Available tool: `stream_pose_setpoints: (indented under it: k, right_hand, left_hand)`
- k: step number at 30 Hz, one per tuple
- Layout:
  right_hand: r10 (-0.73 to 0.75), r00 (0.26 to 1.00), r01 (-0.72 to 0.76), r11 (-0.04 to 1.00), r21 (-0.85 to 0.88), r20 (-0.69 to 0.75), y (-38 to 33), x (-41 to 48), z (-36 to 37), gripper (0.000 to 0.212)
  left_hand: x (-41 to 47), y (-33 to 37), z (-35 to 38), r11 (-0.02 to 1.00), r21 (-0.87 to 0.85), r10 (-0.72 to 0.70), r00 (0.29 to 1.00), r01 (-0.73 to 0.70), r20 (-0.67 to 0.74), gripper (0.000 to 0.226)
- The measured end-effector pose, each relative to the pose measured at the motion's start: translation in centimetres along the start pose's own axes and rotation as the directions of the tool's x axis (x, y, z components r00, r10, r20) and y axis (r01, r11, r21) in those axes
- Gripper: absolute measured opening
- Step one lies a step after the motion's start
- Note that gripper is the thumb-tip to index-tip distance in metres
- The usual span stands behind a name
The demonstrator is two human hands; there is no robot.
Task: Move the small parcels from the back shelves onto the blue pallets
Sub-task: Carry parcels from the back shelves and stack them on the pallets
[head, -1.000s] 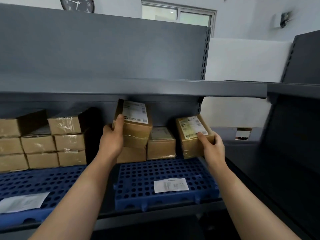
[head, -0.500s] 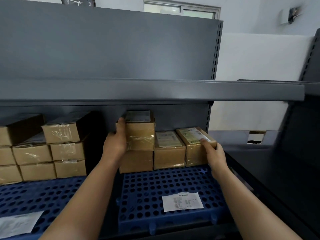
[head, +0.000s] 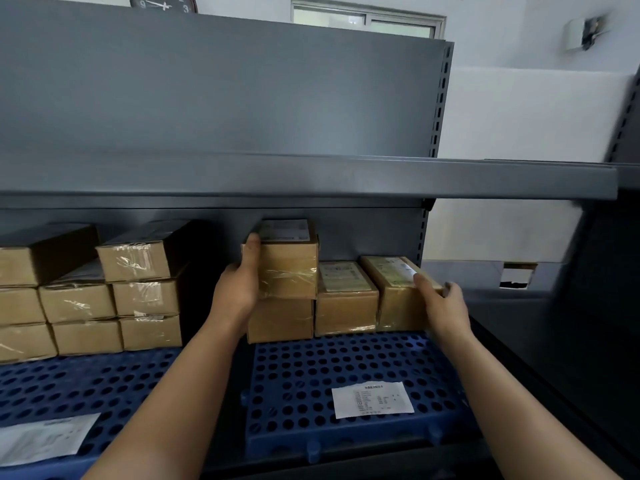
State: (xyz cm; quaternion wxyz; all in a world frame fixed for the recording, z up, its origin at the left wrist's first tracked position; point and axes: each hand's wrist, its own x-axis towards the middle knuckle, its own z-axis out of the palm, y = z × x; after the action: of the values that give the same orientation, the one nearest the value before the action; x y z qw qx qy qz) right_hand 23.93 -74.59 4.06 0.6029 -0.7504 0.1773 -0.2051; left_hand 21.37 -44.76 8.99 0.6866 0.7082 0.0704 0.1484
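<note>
Gripping top parcel [head: 289,268] by its left face in left hand [head: 239,289], end parcel [head: 394,299] by its near-right corner in right hand [head: 446,306], both dead ahead.

Twelve cardboard parcels [head: 346,306], two blue pallets [head: 311,368], two paper slips [head: 372,400], one clock [head: 162,3]

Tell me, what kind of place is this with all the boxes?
Probably a parcel storeroom or small warehouse. You can see grey metal shelves, blue pallets full of holes, and stacks of taped cardboard parcels, some with shipping labels.
</note>
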Motion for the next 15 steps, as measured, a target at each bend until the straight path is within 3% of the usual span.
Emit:
stream_pose_setpoints:
  k: [3, 5, 7, 10, 15]
  right_hand:
    - [-0.321, 0.941, 0.302, 0.940, -0.161, -0.109, -2.0, -2.0, 0.8, 0.079]
    - [-0.454, 0.891, 0.450, 0.884, -0.127, -0.006, -3.9, -3.8, 2.0, 0.072]
    - [-0.462, 0.864, 0.484, 0.872, -0.073, 0.203, -5.6, -5.6, 3.5, 0.068]
    - [-0.440, 0.771, 0.516, 0.855, -0.047, 0.460, -7.1, -7.1, 6.2, 0.065]
    - [-0.409, 0.737, 0.480, 0.877, 0.009, 0.539, -7.9, -7.3, 8.7, 0.053]
  left_hand:
    - [-0.5, 0.0, -0.6, 0.999, -0.026, 0.032, 0.999, -0.033, -0.013, 0.126]
    - [-0.7, -0.2, -0.9, 0.998, -0.032, 0.048, 0.999, -0.048, 0.001, 0.118]
    - [-0.9, -0.2, -1.1, 0.997, -0.052, 0.056, 0.998, -0.054, 0.031, 0.105]
    - [-0.9, -0.3, -1.4, 0.997, -0.049, 0.068, 0.996, -0.065, 0.054, 0.104]
    - [-0.5, -0.2, -1.9, 0.996, -0.037, 0.080, 0.994, -0.077, 0.078, 0.074]
